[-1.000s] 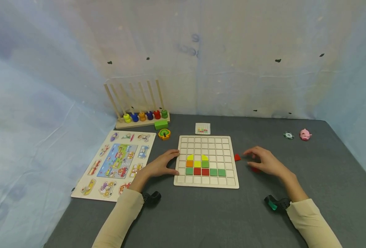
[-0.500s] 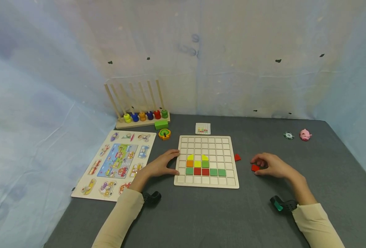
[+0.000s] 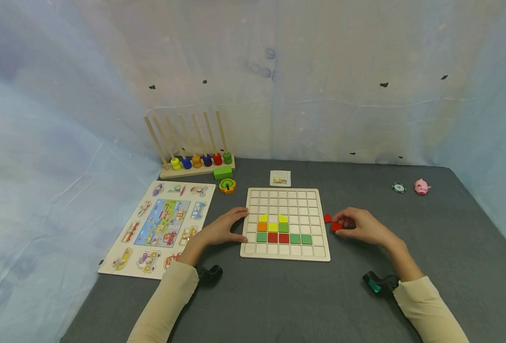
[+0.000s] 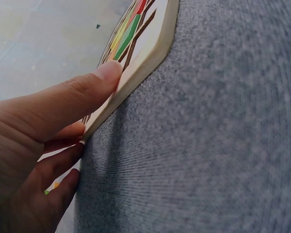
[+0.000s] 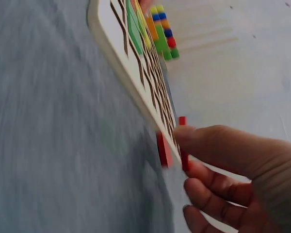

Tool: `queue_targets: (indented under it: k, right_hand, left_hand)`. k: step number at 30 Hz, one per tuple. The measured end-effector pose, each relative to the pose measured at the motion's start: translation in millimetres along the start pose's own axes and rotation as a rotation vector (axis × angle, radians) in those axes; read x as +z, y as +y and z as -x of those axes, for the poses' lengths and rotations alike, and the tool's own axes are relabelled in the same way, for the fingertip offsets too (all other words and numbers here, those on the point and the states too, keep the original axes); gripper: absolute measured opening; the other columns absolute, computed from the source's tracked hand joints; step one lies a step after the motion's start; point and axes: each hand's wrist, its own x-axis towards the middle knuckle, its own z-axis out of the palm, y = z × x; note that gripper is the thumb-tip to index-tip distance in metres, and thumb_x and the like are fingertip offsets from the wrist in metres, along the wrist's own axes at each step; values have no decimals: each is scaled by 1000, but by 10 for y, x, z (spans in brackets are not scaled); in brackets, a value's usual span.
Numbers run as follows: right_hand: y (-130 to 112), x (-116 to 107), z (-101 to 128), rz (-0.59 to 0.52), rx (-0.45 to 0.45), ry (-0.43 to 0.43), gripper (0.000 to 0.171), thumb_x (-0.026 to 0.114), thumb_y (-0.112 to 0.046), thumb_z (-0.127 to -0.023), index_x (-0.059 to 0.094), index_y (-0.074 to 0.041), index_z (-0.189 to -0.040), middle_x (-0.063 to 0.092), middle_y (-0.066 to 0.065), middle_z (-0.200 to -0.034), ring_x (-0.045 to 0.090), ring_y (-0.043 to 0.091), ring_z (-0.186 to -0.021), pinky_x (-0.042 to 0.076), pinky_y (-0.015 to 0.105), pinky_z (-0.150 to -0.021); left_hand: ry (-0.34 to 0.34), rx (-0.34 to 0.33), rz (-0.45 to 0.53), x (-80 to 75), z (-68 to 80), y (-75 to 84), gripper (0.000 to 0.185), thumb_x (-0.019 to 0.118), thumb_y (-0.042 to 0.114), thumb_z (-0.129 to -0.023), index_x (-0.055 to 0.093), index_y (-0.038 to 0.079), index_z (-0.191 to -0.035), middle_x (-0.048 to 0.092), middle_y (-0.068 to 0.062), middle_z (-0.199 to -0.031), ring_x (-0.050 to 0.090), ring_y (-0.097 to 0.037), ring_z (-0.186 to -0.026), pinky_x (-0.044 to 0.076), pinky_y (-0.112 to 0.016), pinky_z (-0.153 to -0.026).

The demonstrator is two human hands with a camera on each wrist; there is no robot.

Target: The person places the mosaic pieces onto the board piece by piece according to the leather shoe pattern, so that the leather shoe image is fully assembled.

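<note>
Beside the grid board (image 3: 285,224), the right hand (image 3: 360,226) pinches a red tile (image 3: 336,226) (left hand (image 3: 220,229) steadies the board's edge, fingers relaxed).

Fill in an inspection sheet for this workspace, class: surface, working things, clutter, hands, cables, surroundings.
Surface: grey felt table.
Working things: wooden grid board holding yellow, orange, green and red tiles; red tile in the fingers; second red piece beside the board's right edge; pattern card behind the board.
Clutter: vehicle puzzle, ring stacker, green block, tree piece, poker chip, pink pig.
Hands: left hand steadies the board's left edge; right hand pinches the red tile.
Cables: nothing seen.
Surroundings: pale blue sheeting on three sides.
</note>
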Motion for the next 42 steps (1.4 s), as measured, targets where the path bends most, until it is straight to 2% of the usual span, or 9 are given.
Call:
queue_targets:
  k: [7,12,19,27,32,38,42]
  right_hand:
    - [-278,247,-289,-58,-131,16,30,76,-15,-78,65,-5,-104,63,2,-91,58,16,-77,51,33,-68]
    - [-409,427,-473,-78,-190,-11,24,75,-17,-80,65,-7,-100,62,2,-88,55,17,-75,48,31,-65]
    - [-412,552,-594,-37,-231,-4,14,75,-15,-79,67,-10,-90,63,-1,-86,51,12,-71,43,24,-61]
    - [-389,567,-624,-41,-290,-25,5,71,-14,-83,72,-12,-87,66,-1,-90,58,13,-83,48,28,-69]
    - [-398,558,-613,-66,-300,-18,6,69,-10,-84,72,-11,-90,62,3,-94,56,13,-80,47,27,-66]
    - [-323,476,-570,-68,-265,115,11,67,-3,-84,67,-6,-95,60,4,-88,46,8,-64,41,23,-55]
    - [-223,366,-516,-19,-208,167,14,66,1,-84,63,-3,-96,59,8,-90,45,9,-64,40,24,-55]
  left_hand:
    - [3,-10,5,5,0,3,83,73,42,-78,36,8,-144,29,-6,-149,26,-22,-138,24,-43,-110]
    - [1,-16,11,14,1,3,83,73,42,-78,36,8,-144,29,-6,-149,26,-23,-137,25,-43,-110]
    - [-2,-15,8,15,-10,10,83,73,43,-78,36,8,-144,29,-6,-149,26,-22,-137,25,-43,-110]
    - [-2,-18,2,20,-14,14,83,73,43,-78,36,8,-143,29,-5,-149,26,-22,-137,25,-42,-110]
    - [1,-26,3,22,-13,11,83,73,44,-78,37,9,-143,29,-4,-149,26,-22,-137,24,-42,-110]
    - [0,-29,0,9,-7,14,83,73,44,-78,36,9,-144,29,-4,-149,26,-22,-138,24,-43,-110]
    - [1,-33,-2,-1,0,27,83,73,43,-78,36,9,-144,29,-4,-149,26,-22,-138,24,-43,-110]
